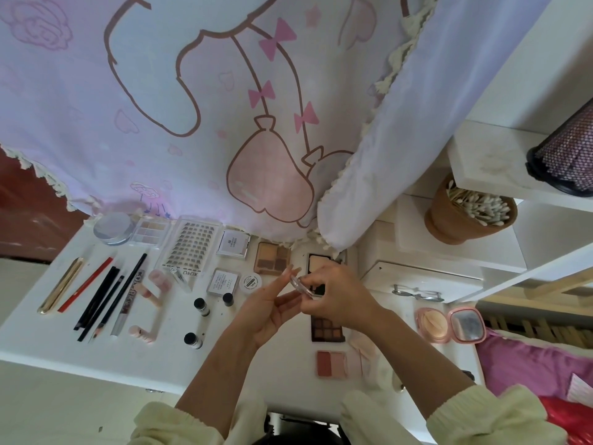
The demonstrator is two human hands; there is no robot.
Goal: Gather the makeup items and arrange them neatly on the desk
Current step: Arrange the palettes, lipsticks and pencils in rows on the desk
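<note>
Both my hands meet over the middle of the white desk (38, 342). My right hand (337, 293) pinches a small clear round case (301, 285), and the fingers of my left hand (272, 308) touch its lower edge. Under my hands lies a dark eyeshadow palette (327, 329), partly hidden. Pencils (96, 300), a gold tube (61, 285), pink tubes (154, 289) and small black-capped bottles (201, 306) lie in rows at the left. A lash tray (192, 245), palettes (272, 258) and a round silver jar (114, 228) line the back.
A blush palette (332, 364) lies near the front edge. An open pink compact with a mirror (449, 326) and glasses (417, 293) sit at the right. A brown pot of cotton swabs (465, 216) stands on the shelf. A printed curtain (224, 107) hangs behind the desk.
</note>
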